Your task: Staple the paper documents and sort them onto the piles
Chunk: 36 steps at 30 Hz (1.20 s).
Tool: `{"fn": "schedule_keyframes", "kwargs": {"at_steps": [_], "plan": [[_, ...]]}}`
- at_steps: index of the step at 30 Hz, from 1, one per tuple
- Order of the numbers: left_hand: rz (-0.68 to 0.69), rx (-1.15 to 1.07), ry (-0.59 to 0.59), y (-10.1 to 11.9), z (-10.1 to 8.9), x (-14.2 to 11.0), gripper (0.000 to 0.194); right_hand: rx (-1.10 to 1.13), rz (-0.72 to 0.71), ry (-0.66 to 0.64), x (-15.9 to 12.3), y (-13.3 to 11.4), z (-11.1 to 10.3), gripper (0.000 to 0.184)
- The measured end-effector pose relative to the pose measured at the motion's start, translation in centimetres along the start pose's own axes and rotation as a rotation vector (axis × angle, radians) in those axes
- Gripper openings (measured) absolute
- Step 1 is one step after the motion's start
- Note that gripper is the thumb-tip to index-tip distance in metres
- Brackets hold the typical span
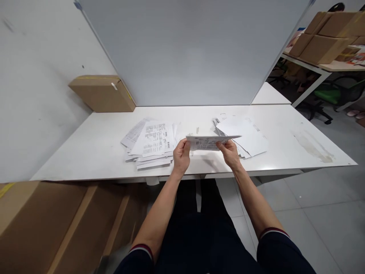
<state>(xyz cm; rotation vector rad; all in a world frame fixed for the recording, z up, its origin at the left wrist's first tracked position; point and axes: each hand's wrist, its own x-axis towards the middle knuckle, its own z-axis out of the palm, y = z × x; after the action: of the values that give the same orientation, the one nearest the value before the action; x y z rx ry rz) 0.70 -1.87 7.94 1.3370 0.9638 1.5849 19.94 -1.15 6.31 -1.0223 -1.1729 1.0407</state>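
Both hands hold one printed paper sheet (pixel 209 142) a little above the white table (pixel 94 152). My left hand (pixel 181 155) pinches its left end and my right hand (pixel 229 151) grips its right end. The sheet lies nearly flat, printed side toward me. Left of my hands a spread pile of printed sheets (pixel 152 142) lies on the table. Right of them sits a second pile of mostly blank-side-up sheets (pixel 246 137).
A white partition board (pixel 194 53) stands along the table's back. A brown cardboard box (pixel 103 93) sits at the back left corner. A large open cardboard box (pixel 57 224) stands on the floor at my left. More boxes (pixel 325 38) fill a table at the far right.
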Motion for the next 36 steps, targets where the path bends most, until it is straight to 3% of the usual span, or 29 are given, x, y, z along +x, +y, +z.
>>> {"fn": "schedule_keyframes", "kwargs": {"at_steps": [6, 10, 15, 21, 30, 36], "plan": [[-0.060, 0.061, -0.037, -1.6, 0.1, -0.4, 0.034, -0.117, 0.047, -0.053, -0.4, 1.4, -0.5, 0.029], [-0.082, 0.106, -0.005, -1.3, 0.0, 0.1, 0.033, -0.241, 0.080, -0.043, -0.3, 0.8, -0.7, 0.034], [-0.178, 0.136, -0.019, -0.9, -0.5, -0.5, 0.039, -0.160, 0.241, -0.093, -1.5, -0.6, -0.7, 0.042], [-0.328, 0.071, -0.072, -3.4, -0.9, -3.2, 0.036, -0.100, 0.405, -0.085, -4.7, -0.1, -1.3, 0.043], [-0.444, 0.041, -0.089, -4.6, -0.6, -3.9, 0.032, -0.272, 0.400, -0.143, -6.0, -0.4, -2.4, 0.038], [-0.450, 0.134, -0.116, -5.3, -0.6, -3.4, 0.028, -0.188, 0.458, -0.098, -5.9, 0.7, -3.0, 0.036]]}}
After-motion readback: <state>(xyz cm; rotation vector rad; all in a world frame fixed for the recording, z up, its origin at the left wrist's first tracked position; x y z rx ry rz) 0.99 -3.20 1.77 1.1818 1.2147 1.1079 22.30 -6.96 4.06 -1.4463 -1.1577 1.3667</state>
